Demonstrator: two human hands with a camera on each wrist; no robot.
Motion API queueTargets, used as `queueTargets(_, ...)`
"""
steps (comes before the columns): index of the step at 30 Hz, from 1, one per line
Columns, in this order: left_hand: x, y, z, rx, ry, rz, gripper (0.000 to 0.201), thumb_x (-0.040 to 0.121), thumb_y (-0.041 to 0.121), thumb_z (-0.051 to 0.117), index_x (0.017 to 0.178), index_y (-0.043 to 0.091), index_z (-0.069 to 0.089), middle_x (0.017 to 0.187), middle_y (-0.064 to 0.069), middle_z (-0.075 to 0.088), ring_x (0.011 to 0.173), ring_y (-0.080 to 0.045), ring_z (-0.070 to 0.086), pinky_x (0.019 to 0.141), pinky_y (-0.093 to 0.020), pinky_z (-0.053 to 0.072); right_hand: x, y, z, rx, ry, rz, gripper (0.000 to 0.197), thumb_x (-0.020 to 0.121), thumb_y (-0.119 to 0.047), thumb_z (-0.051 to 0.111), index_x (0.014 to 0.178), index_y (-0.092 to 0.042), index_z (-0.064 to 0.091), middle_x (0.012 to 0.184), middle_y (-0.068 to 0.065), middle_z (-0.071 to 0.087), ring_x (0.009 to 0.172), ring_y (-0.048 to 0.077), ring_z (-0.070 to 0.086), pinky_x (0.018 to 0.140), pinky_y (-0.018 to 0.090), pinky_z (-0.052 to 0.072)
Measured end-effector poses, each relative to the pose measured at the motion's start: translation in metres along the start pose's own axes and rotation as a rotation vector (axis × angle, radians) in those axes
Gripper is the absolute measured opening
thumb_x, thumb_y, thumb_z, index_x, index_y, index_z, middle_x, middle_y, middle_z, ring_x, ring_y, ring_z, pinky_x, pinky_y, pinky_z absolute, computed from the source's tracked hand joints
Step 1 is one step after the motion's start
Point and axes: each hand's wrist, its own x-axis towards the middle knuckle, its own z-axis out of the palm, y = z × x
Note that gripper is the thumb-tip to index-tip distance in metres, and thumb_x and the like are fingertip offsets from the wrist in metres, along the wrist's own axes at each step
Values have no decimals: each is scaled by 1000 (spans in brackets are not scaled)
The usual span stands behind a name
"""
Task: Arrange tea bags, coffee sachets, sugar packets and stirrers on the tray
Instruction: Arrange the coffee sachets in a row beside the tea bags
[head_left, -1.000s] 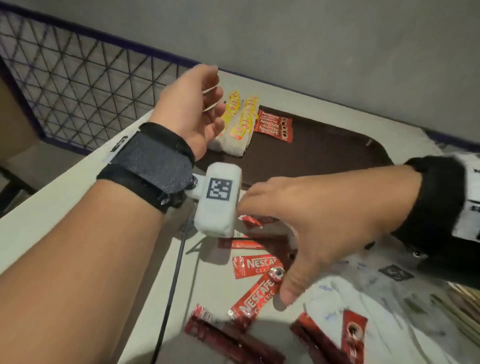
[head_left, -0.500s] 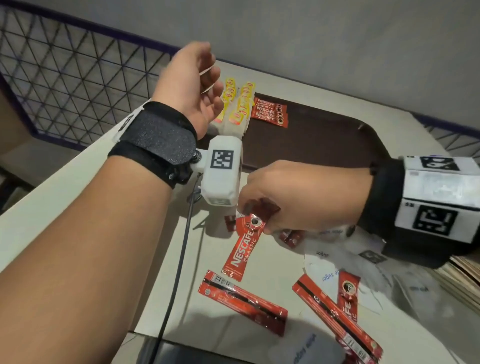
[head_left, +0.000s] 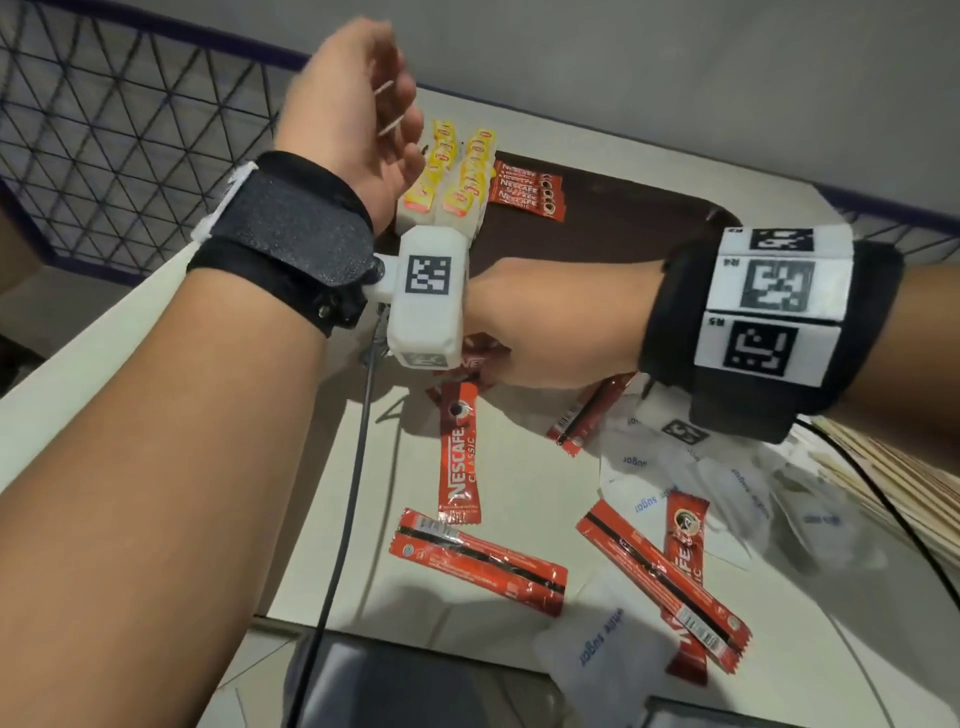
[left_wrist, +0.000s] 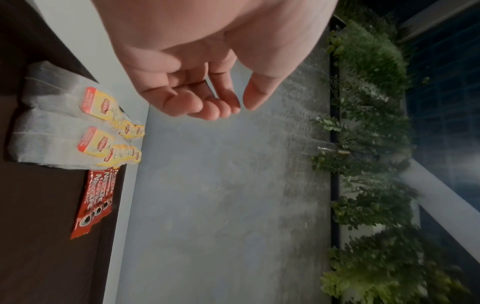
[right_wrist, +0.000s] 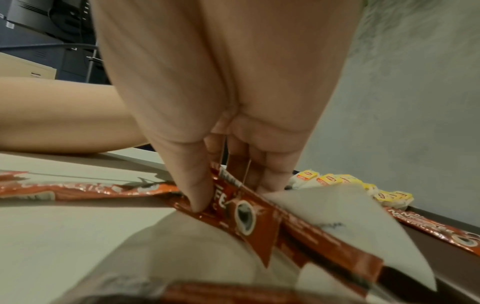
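Several red coffee sachets (head_left: 458, 460) lie scattered on the near tabletop (head_left: 519, 467) among white sugar packets (head_left: 649, 499). The right hand (head_left: 550, 332) pinches one coffee sachet (right_wrist: 244, 214) between thumb and fingers. The left hand (head_left: 353, 119) hangs loosely curled, holding nothing, above the tea bags (head_left: 452, 182) at the far-left corner of the dark tray (head_left: 623, 234), whose right part lies bare.

Wrist camera (head_left: 423, 304) hides right hand's fingers (right_wrist: 197, 191).

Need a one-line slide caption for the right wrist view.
Right hand pinching red Nescafe coffee sachets off the white table, yellow-tagged tea bags waiting on the brown tray behind.
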Motion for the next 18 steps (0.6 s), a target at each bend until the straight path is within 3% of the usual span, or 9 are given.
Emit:
queueTargets(3, 6, 10, -2, 63, -41, 137, 24, 100, 22, 48, 76, 25, 53, 68, 12, 58, 57, -5, 51, 56, -19, 40, -5, 2, 1, 3, 66, 11, 24, 95, -22, 68, 119, -21, 68, 104, -8, 66, 92, 17, 63, 83, 33, 54)
queueTargets(5, 13, 13, -9, 63, -96, 207, 16, 100, 20, 43, 88, 22, 53, 69, 16, 65, 63, 0, 58, 59, -15, 41, -10, 4, 0, -8, 98, 21, 27, 95, -28, 70, 121, -24, 66, 102, -10, 63, 90, 14, 60, 81, 30, 53)
queueTargets(7, 14, 17, -14, 126, -164, 264, 14, 94, 24, 45, 104, 16, 52, 69, 18, 67, 71, 2, 62, 62, -13, 43, -15, 8, -2, -40, 79, 36, 38, 93, -40, 70, 128, -27, 62, 112, -8, 65, 97, 13, 59, 85, 30, 53)
queueTargets(10, -21, 34, 2, 493, -213, 386, 13, 91, 29, 57, 99, 20, 54, 76, 14, 58, 67, 1, 54, 60, -15, 40, -26, 15, -3, -85, -19, 79, 57, 89, -50, 71, 140, -30, 54, 124, -7, 62, 102, 13, 53, 90, 35, 53)
queueTargets(12, -61, 41, 13, 786, -284, 477, 14, 96, 29, 63, 89, 17, 60, 79, 3, 62, 65, -6, 57, 57, -22, 44, -34, 18, -2, -74, -41, 88, 59, 88, -43, 75, 141, -30, 54, 125, -7, 63, 102, 14, 55, 91, 38, 54)
queueTargets(14, -97, 42, 14, 1085, -449, 420, 28, 93, 37, 72, 89, 10, 65, 85, -7, 71, 68, -13, 63, 60, -32, 50, -40, 17, 2, -45, 1, 97, 52, 86, -33, 78, 134, -29, 60, 116, -6, 67, 99, 16, 60, 88, 37, 55)
queueTargets(16, -123, 34, 5, 1440, -615, 233, 31, 81, 50, 79, 88, 22, 69, 86, 1, 73, 73, -14, 65, 68, -37, 52, -42, 17, 7, -10, 62, 106, 42, 86, -24, 79, 125, -27, 65, 104, -5, 69, 93, 17, 62, 81, 37, 55)
queueTargets(18, -141, 24, -5, 1634, -740, 91, 32, 73, 57, 82, 89, 31, 70, 89, 13, 72, 79, -7, 65, 75, -34, 54, -42, 16, 11, 17, 94, 124, 34, 85, -17, 78, 116, -26, 68, 99, -5, 68, 88, 16, 61, 79, 38, 57)
